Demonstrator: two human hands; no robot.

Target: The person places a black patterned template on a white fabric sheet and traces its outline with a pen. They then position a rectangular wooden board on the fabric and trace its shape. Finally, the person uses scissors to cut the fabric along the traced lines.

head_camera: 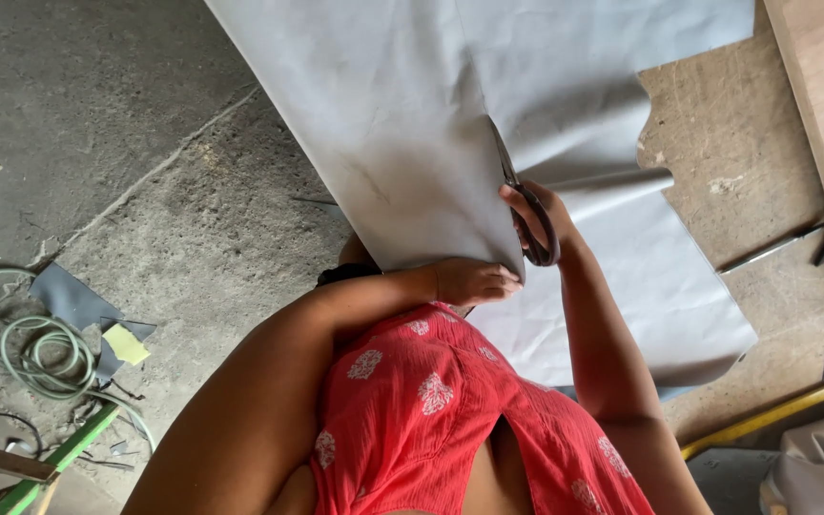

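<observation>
While lying spread over the concrete floor [145,124], large grey sheet [393,124] being cut. Right hand [536,215] gripping the scissors [524,205], fingers curled through the loops, blades biting into the sheet just ahead of the knuckles. Left hand [474,281] pressing the near edge flat, fingers together on top. No packages or signs showing; small yellow scrap [126,343] and grey offcut [73,296] lying beside a coiled green hose [30,353] well to the left.

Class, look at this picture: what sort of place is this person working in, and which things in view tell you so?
Probably a rough workshop floor. The right hand cuts a large grey sheet with scissors on bare cracked concrete, with a coiled green hose and offcut scraps lying nearby.
</observation>
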